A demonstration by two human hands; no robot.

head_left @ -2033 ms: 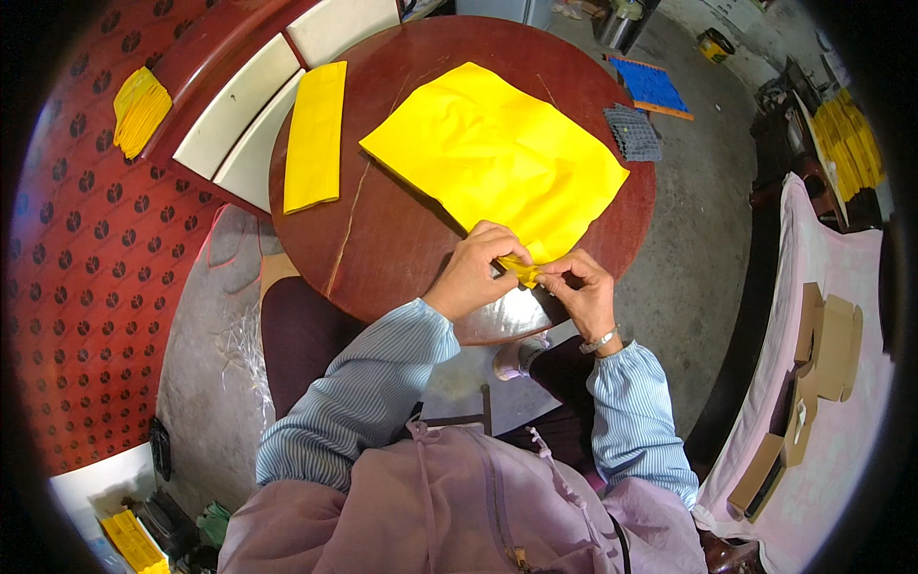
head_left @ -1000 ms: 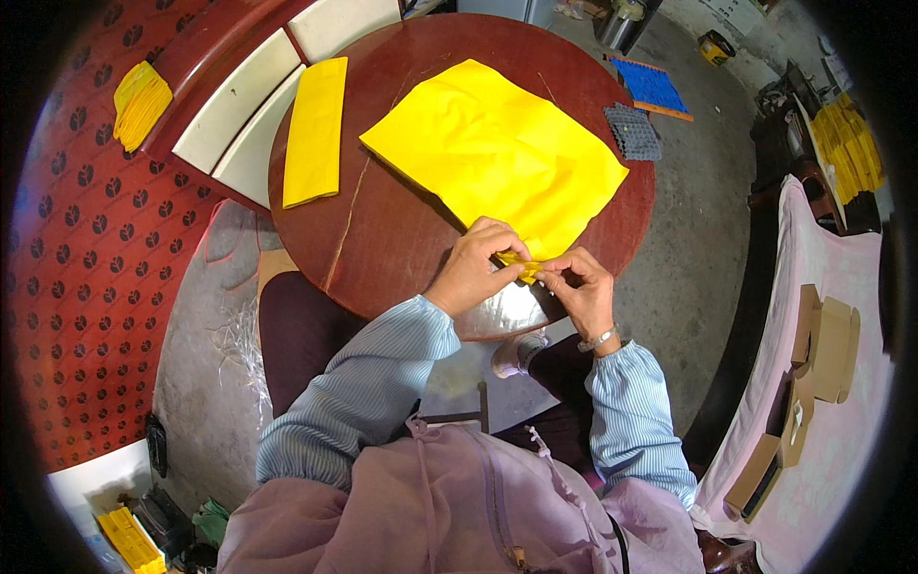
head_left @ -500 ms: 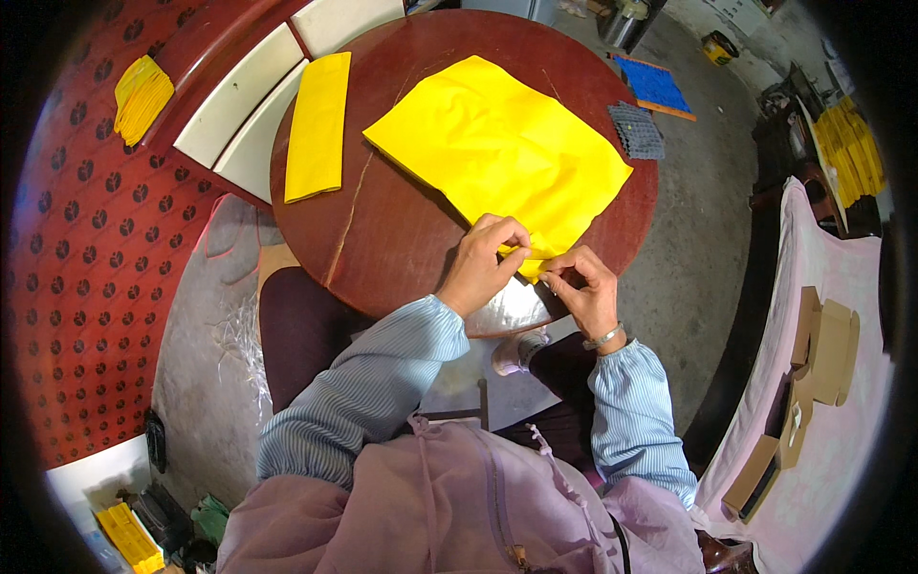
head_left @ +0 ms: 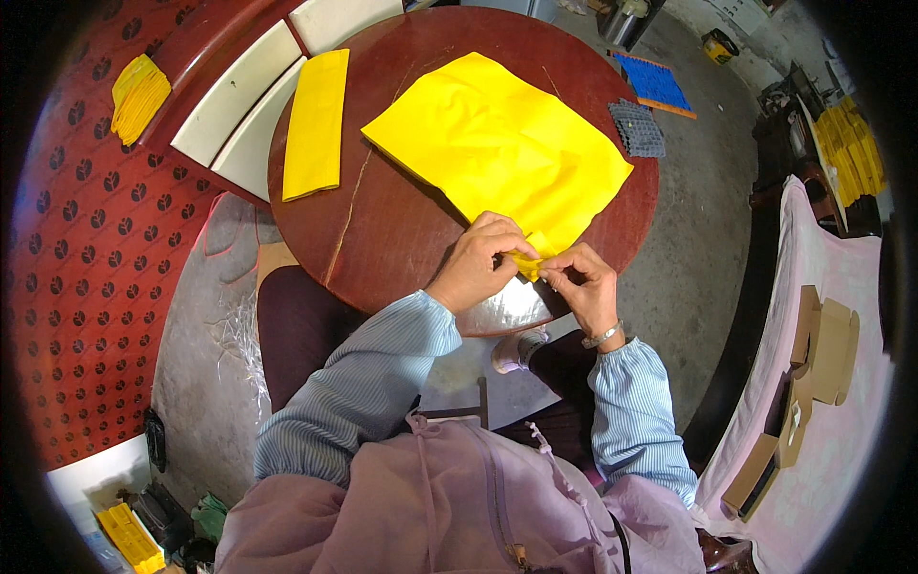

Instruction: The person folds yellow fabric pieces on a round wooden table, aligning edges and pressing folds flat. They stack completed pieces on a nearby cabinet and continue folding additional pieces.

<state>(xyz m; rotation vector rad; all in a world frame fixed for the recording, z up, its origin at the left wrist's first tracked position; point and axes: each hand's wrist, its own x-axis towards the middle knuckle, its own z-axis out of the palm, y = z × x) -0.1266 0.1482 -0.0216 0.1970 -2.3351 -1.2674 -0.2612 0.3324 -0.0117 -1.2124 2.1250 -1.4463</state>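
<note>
A large yellow cloth-like piece (head_left: 507, 143), flat and lightly wrinkled, lies on the round dark-red table (head_left: 411, 249). I cannot tell if it is a single sheet or a bag. At its near corner, by the table's front edge, my left hand (head_left: 478, 260) pinches the material between thumb and fingers. Close on the right, my right hand (head_left: 588, 290) pinches the same corner, fingertips nearly meeting the left ones. A small gathered bit of yellow shows between them; its exact shape is partly hidden by the fingers.
A folded yellow strip (head_left: 316, 124) lies at the table's left. A grey textured cloth (head_left: 637, 129) and a blue mat (head_left: 655, 84) are at its right. Open cardboard boxes (head_left: 834, 352) rest on a pink-covered seat (head_left: 765, 383). Yellow stacks (head_left: 142, 99) sit around the room.
My left hand has shifted slightly left and its fingers have curled lower over the corner. The right hand stays nearly in place. The large yellow piece has barely moved.
</note>
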